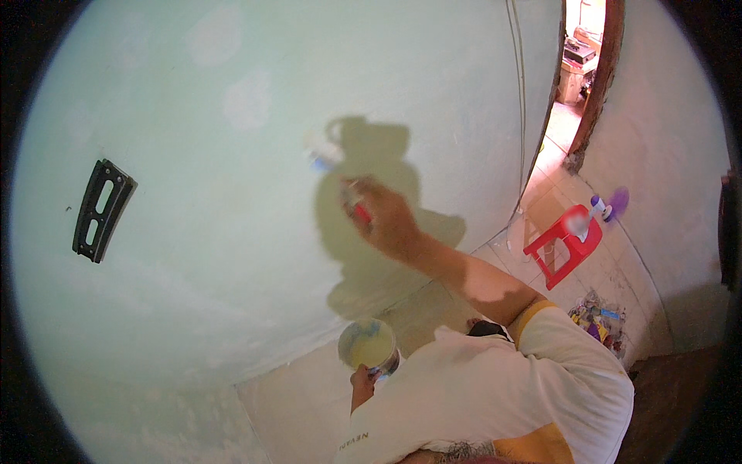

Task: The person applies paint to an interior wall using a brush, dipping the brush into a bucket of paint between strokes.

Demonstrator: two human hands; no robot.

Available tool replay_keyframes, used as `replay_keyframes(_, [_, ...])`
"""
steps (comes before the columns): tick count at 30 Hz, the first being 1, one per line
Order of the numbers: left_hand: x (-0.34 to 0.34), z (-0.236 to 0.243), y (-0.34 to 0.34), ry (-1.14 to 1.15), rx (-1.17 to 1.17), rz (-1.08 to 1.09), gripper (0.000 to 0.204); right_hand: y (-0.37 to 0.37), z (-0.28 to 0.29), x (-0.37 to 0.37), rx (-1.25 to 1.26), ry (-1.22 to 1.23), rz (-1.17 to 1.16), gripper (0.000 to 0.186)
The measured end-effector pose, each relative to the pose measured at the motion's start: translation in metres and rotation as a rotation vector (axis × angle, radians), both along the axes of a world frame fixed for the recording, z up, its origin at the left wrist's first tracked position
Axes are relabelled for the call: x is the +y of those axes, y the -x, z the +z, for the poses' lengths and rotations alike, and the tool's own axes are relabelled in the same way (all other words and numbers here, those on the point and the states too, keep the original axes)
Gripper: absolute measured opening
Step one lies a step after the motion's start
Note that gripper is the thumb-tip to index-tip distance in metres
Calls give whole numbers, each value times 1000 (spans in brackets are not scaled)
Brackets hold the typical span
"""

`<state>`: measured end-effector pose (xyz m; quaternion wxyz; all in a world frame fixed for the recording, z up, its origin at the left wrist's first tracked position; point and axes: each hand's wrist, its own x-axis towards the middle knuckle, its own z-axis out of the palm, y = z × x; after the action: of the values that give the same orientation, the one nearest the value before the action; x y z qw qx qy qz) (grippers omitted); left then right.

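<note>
My right hand (382, 220) is raised in front of the pale green wall (193, 193), its fingers closed around a red handle. The tool looks like a small paint roller (323, 151), with a white and blue head at the wall; motion blurs it. Low down by the foot of the wall, my left hand (363, 383) grips the rim of a paint bucket (393, 348), its fingers partly hidden. Pale yellowish paint (371, 352) lies inside, with smears on the inner wall.
A black slotted bracket (104, 210) is fixed to the wall at the left. Cables (519, 85) hang near the doorway. At right stand a red plastic stool (568, 243) and a purple-bladed fan (617, 203). Assorted clutter (601, 321) lies on the tiled floor (502, 255).
</note>
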<state>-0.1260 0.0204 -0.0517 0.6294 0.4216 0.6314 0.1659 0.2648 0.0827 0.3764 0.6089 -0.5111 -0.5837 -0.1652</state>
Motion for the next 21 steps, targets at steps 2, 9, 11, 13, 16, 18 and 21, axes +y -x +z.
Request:
replay_keyframes(2, [5, 44, -39, 337, -110, 433, 43, 5, 0, -4, 7, 58, 140, 30])
replay_keyframes(9, [5, 11, -10, -198, -116, -112, 42, -96, -2, -9, 547, 12, 185, 22])
replay_keyframes(11, [2, 10, -10, -92, -139, 2, 38, -125, 12, -32, 407, -29, -220, 22])
replay_keyframes(13, [1, 13, -14, 48, -252, 181, 38, -154, 22, -61, 291, -83, -425, 24])
replay_keyframes(16, [4, 12, -20, 159, -259, 313, 40, -167, 36, -90, 51, 7, -489, 24])
replay_keyframes(18, [3, 5, -13, 147, -246, 317, 40, -161, 32, -96, -102, 239, -284, 25])
replay_keyframes(21, [-2, -9, -4, 68, -213, 222, 38, -143, 36, -86, -418, 447, -94, 29])
